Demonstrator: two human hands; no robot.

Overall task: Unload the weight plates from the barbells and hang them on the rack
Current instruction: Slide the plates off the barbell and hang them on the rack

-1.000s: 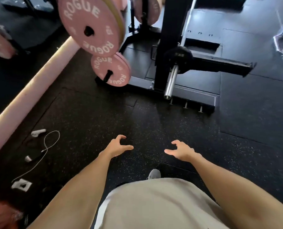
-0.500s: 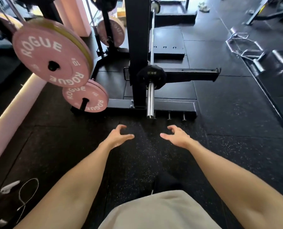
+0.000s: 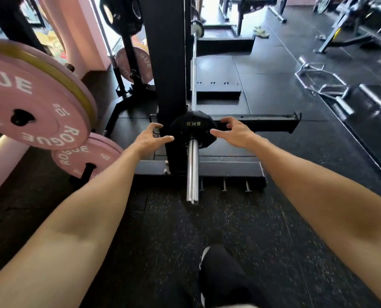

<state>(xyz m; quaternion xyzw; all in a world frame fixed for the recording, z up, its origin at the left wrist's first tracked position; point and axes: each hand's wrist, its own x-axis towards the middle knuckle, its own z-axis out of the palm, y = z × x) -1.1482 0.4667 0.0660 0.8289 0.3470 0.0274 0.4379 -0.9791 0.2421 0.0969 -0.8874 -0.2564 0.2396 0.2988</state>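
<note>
Here, the small black plate (image 3: 193,128), marked 5KG, sits at frame centre, threaded on the steel sleeve of a barbell (image 3: 192,170) whose long axis runs from the plate down toward the lower middle of the frame, toward the camera, bare end free. Any pull-off must likely follow that axis, straight along the sleeve toward the person. The left hand (image 3: 150,138) is at the plate's left edge, fingers spread and half-curled, thumb tip right at the rim; the right hand (image 3: 231,132) mirrors it at the right edge, fingers spread, thumb pointing at the plate. Neither hand holds anything; whether thumb tips actually touch the rim cannot be told. Both look about equally near, the plate lying directly between them. Behind the plate stands the black upright of the rack (image 3: 169,63), and a horizontal arm (image 3: 263,123) runs to the right behind the right hand. Left of frame, large pink plates (image 3: 34,107) already hang on pegs, a smaller pink one (image 3: 87,155) below them. Dark rubber floor (image 3: 163,230) underneath.
</note>
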